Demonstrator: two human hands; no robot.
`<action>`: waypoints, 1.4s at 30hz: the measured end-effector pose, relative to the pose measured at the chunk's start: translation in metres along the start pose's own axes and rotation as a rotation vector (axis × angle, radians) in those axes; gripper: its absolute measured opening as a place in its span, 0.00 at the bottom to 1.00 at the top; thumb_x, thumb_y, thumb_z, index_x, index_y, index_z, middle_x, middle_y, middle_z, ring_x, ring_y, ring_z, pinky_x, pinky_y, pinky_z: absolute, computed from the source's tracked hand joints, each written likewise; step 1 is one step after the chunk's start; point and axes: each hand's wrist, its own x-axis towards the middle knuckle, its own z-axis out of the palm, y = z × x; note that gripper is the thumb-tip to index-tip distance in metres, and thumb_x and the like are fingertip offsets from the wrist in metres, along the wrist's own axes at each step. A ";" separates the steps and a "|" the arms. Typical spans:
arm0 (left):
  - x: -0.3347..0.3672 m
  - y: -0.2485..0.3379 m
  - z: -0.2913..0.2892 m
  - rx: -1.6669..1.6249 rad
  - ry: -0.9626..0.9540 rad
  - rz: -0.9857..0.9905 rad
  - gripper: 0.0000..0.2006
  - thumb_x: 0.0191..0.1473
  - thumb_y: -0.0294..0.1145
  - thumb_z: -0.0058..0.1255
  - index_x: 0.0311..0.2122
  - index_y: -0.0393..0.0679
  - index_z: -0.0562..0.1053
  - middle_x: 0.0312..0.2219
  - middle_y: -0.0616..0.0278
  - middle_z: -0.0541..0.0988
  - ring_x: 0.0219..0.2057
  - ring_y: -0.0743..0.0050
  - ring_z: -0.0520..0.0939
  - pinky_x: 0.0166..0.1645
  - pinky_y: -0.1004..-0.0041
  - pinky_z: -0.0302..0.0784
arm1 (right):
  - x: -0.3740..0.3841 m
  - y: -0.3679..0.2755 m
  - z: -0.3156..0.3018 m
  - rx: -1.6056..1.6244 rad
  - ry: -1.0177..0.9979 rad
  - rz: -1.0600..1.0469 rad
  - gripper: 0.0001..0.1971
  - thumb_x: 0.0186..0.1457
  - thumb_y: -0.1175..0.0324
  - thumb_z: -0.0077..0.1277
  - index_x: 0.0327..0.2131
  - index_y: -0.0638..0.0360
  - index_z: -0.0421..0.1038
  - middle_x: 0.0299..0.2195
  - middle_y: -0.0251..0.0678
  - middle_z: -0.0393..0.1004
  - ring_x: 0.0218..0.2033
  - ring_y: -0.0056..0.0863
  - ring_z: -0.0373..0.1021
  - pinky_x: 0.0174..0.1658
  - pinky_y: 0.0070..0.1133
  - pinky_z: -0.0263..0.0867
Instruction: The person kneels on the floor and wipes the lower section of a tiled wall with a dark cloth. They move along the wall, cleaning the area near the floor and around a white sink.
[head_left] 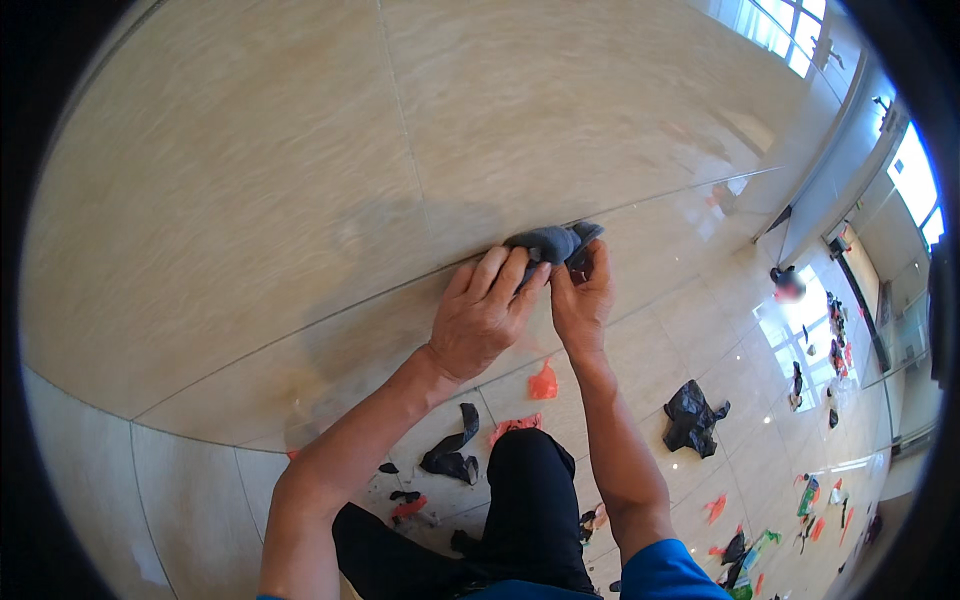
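Note:
A bunched grey-blue cloth (548, 243) is pressed up against the beige tiled wall, close to a joint line between tiles. My left hand (478, 322) is closed at its left end, with bent fingers on the near side of the cloth. At the right end my right hand (584, 308) pinches a darker fold between thumb and fingers. Both hands are close together, and the fingers partly hide the cloth. Whether it is a rag or a sock cannot be made out.
A crumpled black plastic bag (692, 418) lies on the floor to the right. Nearer my knees are an orange-red plastic scrap (543, 382) and a twisted black strip (455, 450). Several coloured scraps litter the floor at lower right, with glass doors (905, 340) beyond.

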 end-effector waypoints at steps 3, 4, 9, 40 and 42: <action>-0.018 -0.003 0.009 0.039 -0.002 0.023 0.18 0.46 0.30 0.52 0.45 0.43 0.76 0.42 0.57 0.74 0.41 0.65 0.74 0.37 0.72 0.69 | -0.011 0.005 -0.005 -0.082 -0.002 -0.002 0.17 0.46 0.78 0.56 0.41 0.65 0.66 0.33 0.40 0.68 0.33 0.30 0.69 0.36 0.23 0.67; -0.023 -0.002 0.011 0.037 -0.009 0.026 0.18 0.45 0.30 0.52 0.44 0.42 0.76 0.40 0.58 0.74 0.39 0.66 0.74 0.36 0.72 0.68 | -0.019 0.007 -0.004 -0.049 0.010 0.024 0.18 0.45 0.78 0.56 0.42 0.65 0.66 0.33 0.40 0.68 0.33 0.29 0.69 0.35 0.21 0.67; -0.042 -0.001 0.014 0.083 -0.043 0.034 0.17 0.43 0.28 0.51 0.43 0.38 0.75 0.31 0.63 0.73 0.30 0.71 0.71 0.30 0.73 0.64 | -0.043 0.016 0.000 0.251 0.007 0.309 0.18 0.50 0.80 0.51 0.46 0.64 0.64 0.35 0.33 0.70 0.33 0.22 0.68 0.32 0.18 0.68; -0.034 0.006 0.014 -0.235 0.044 -0.083 0.16 0.42 0.18 0.54 0.41 0.31 0.74 0.43 0.51 0.73 0.42 0.55 0.77 0.42 0.66 0.77 | -0.025 -0.020 0.008 -0.350 0.104 -0.224 0.23 0.53 0.77 0.50 0.54 0.64 0.63 0.53 0.56 0.60 0.52 0.47 0.62 0.54 0.32 0.60; -0.043 0.016 0.019 -0.277 -0.018 -0.102 0.17 0.44 0.18 0.53 0.43 0.29 0.74 0.46 0.49 0.72 0.47 0.53 0.75 0.48 0.64 0.75 | -0.031 -0.022 0.010 -0.413 0.093 -0.269 0.23 0.53 0.77 0.49 0.55 0.65 0.63 0.55 0.59 0.57 0.54 0.53 0.59 0.57 0.35 0.56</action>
